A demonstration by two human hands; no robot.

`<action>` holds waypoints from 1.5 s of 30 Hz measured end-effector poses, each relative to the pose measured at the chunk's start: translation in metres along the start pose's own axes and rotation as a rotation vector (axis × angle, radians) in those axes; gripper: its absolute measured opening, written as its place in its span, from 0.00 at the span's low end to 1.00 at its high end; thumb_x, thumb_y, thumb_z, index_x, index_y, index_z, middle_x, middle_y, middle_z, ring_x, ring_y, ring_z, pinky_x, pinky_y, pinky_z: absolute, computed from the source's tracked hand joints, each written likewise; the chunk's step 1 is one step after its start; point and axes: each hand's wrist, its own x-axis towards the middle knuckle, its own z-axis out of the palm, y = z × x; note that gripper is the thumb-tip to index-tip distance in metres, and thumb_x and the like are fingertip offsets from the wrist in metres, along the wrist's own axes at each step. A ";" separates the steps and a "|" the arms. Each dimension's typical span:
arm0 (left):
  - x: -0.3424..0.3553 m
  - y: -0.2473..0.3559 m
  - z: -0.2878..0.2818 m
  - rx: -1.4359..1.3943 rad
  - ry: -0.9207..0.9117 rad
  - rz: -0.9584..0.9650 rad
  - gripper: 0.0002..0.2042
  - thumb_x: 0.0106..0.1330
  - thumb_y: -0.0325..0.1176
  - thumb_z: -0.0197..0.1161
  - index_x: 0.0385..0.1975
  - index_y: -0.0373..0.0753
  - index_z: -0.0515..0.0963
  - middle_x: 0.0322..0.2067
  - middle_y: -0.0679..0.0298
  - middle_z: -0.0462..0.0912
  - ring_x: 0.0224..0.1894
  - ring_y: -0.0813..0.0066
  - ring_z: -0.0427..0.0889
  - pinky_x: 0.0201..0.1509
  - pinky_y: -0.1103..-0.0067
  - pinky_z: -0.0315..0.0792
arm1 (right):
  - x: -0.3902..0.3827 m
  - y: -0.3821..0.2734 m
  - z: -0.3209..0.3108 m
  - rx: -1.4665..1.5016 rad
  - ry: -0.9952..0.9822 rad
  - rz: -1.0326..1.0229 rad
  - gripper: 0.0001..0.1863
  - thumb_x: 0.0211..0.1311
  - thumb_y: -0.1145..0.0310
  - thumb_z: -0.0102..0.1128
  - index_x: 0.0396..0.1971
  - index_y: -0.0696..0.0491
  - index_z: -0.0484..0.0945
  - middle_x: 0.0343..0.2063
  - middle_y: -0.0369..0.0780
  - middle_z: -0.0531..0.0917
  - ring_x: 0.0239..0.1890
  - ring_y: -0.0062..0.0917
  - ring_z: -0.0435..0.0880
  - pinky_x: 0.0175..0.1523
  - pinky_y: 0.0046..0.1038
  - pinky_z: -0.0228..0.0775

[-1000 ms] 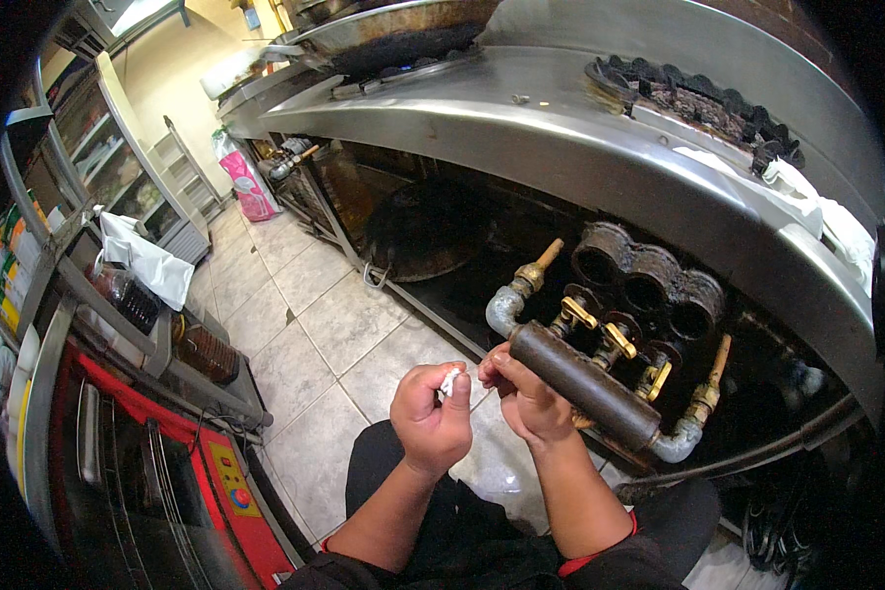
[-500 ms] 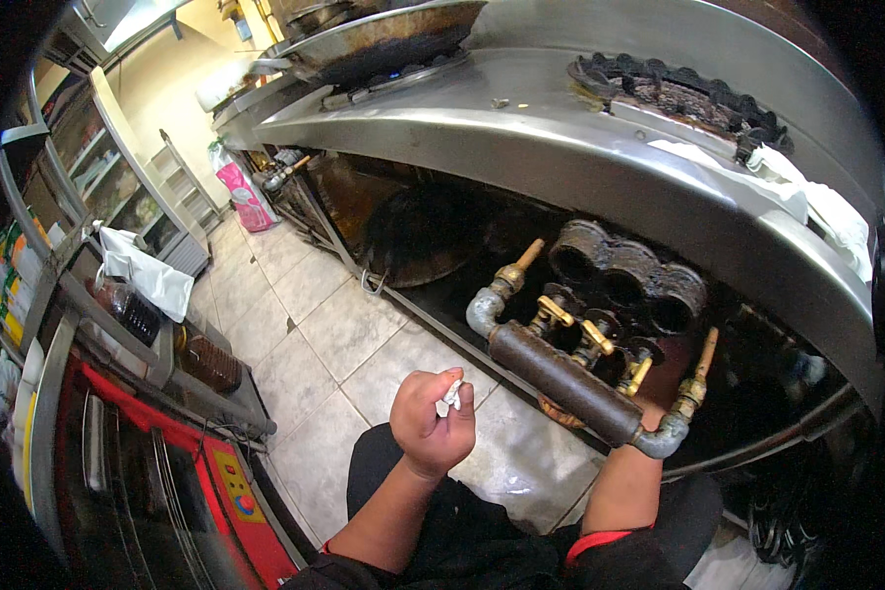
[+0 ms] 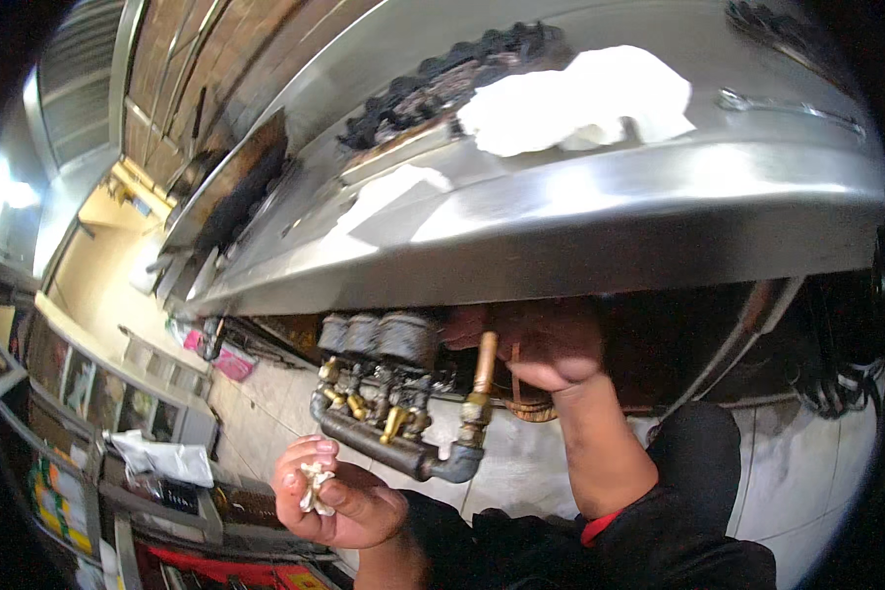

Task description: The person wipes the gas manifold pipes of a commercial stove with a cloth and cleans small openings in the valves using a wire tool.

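Observation:
My left hand (image 3: 339,497) is closed, pinching a crumpled white wad of paper or cloth (image 3: 317,489) between thumb and fingers. Just beyond it is a gas burner assembly (image 3: 393,442): a dark manifold pipe with brass valves, copper-coloured end tubes and sooty round burner cups (image 3: 403,337). My right hand (image 3: 556,349) reaches under the stove's front edge, to the right of the burner cups. Its thumb points left and its fingers extend behind the upright copper tube (image 3: 486,362). Shadow and the tube hide the fingertips, so I cannot tell whether they grip anything.
The steel stove top (image 3: 521,211) overhangs the assembly. On it lie white cloths (image 3: 580,103), a wrench (image 3: 792,108) and a sooty burner ring (image 3: 442,84). A shelf rack with a white bag (image 3: 162,459) stands at the left. Dark hoses (image 3: 836,379) hang at the right.
My view has swung to the right. My right hand, mostly hidden behind the pipe before, now shows beside the burner cups. My left hand has turned, still pinching the white wad.

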 end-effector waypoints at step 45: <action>-0.016 0.001 0.019 0.085 -0.086 0.007 0.14 0.72 0.35 0.48 0.50 0.33 0.63 0.29 0.54 0.71 0.30 0.69 0.70 0.37 0.72 0.66 | -0.008 0.027 -0.061 -0.602 0.141 0.057 0.25 0.67 0.55 0.46 0.51 0.61 0.71 0.46 0.47 0.78 0.49 0.38 0.77 0.55 0.42 0.71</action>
